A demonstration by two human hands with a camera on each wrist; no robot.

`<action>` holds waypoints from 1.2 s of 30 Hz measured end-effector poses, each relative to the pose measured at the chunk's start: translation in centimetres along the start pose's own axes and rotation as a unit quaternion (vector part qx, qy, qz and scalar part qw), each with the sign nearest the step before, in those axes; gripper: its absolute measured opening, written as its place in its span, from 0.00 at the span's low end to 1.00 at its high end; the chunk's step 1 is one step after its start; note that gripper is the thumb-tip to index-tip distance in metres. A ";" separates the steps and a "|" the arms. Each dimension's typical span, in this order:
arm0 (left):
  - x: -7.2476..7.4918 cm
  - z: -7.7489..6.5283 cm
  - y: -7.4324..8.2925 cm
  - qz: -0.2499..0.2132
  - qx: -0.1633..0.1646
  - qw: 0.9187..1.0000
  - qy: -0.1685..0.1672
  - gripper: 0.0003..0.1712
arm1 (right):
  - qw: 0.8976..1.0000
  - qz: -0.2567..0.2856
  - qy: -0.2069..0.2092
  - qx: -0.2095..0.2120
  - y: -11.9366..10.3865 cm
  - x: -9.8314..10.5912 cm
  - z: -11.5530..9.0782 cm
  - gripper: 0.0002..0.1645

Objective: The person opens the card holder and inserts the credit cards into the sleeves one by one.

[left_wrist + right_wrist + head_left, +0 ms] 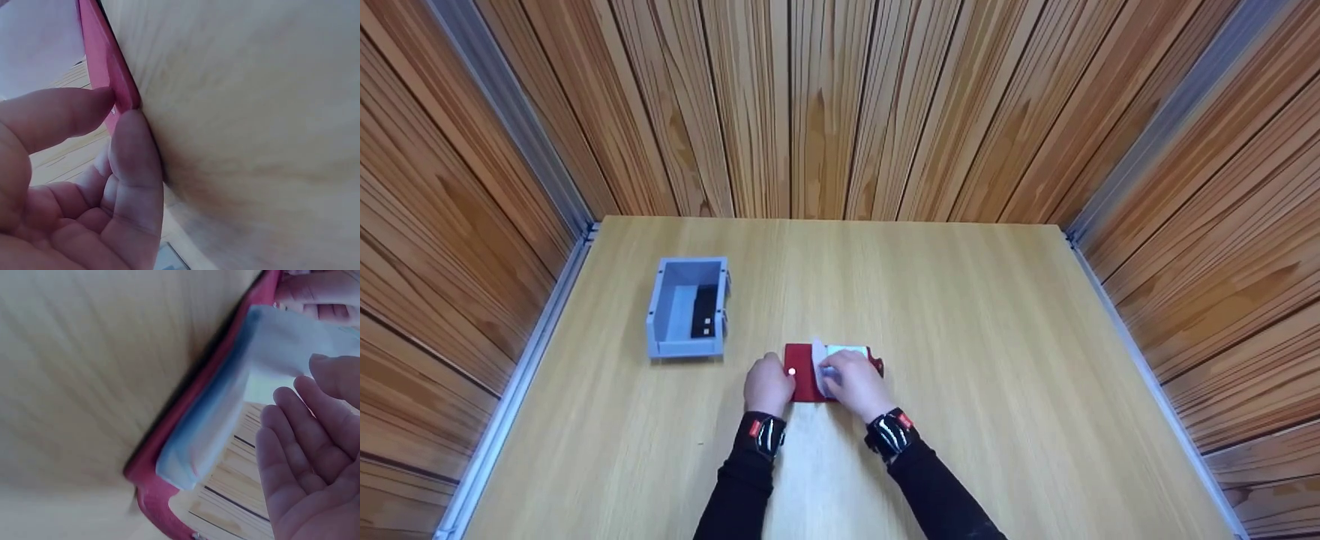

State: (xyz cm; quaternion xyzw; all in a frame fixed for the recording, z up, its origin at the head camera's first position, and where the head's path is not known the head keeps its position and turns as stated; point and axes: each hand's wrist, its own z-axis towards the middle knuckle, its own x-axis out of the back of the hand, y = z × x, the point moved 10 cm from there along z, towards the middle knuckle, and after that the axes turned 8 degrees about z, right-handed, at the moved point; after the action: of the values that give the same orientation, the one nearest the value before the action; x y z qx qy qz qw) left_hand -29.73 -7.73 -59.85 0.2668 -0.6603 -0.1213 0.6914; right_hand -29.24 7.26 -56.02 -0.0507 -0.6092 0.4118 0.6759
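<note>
A red card holder (804, 386) with translucent sleeve pages lies unfolded on the table. My left hand (769, 385) pinches the edge of its red cover between thumb and forefinger, seen close up in the left wrist view. My right hand (861, 386) reaches over its right half and pinches a raised, pale translucent page (819, 360) between thumb and forefinger. In the right wrist view, a stack of bluish sleeves (202, 422) lies along the right cover, beside a curved red strap (160, 509). A white snap dot shows on the left cover.
A blue-grey bin (686, 349) stands at the table's left with a flat black item (704, 304) inside. The wooden table (997, 337) is edged by metal rails, with wood-plank walls (825, 112) at the back and sides.
</note>
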 end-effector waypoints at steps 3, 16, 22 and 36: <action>-0.1 0.0 -0.1 0.000 -0.001 1.000 -0.005 0.07 | 1.000 -0.005 -0.011 -0.005 0.0 -0.6 0.0 0.11; 0.0 0.0 0.1 -0.006 -0.010 1.000 0.004 0.07 | 0.998 -0.044 -0.008 0.041 -0.8 -1.9 -0.1 0.09; 0.3 -0.2 0.1 0.001 -0.012 1.000 0.000 0.05 | 0.997 -0.065 -0.006 0.050 -1.3 -2.1 -0.1 0.09; 0.6 -0.2 0.0 0.004 -0.019 1.000 0.006 0.08 | 0.993 -0.106 -0.025 0.044 -1.6 -2.9 0.0 0.10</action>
State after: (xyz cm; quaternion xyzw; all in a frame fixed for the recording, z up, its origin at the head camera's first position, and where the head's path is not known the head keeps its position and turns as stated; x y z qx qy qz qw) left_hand -29.50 -8.02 -59.33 0.2513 -0.6545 -0.1292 0.7012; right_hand -28.26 4.44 -57.35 0.0541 -0.6089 0.3657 0.7018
